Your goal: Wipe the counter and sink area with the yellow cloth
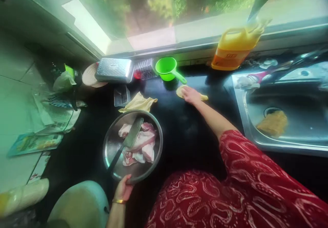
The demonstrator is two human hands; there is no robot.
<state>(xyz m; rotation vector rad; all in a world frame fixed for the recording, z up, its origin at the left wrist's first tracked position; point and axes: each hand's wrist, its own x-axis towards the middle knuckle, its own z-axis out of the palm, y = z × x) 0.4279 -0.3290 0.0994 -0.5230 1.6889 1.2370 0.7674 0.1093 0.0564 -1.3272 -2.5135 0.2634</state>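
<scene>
A steel bowl holds several pieces of raw meat. Across the meat lies a cleaver, its dark handle over the bowl's near-left rim. My left hand grips the near rim of the bowl, fingers curled round it. Farther off on the black countertop, my right hand is closed over a pale yellow cloth, which sticks out on both sides. Just beyond that hand stands a green dipper, its handle pointing toward it. Another yellow cloth lies behind the bowl.
A metal sink with a brown sponge-like thing is at right. Behind stands a yellow jug. A silver tray, plastic container and packets line the back and left. A whitish rounded object is near left.
</scene>
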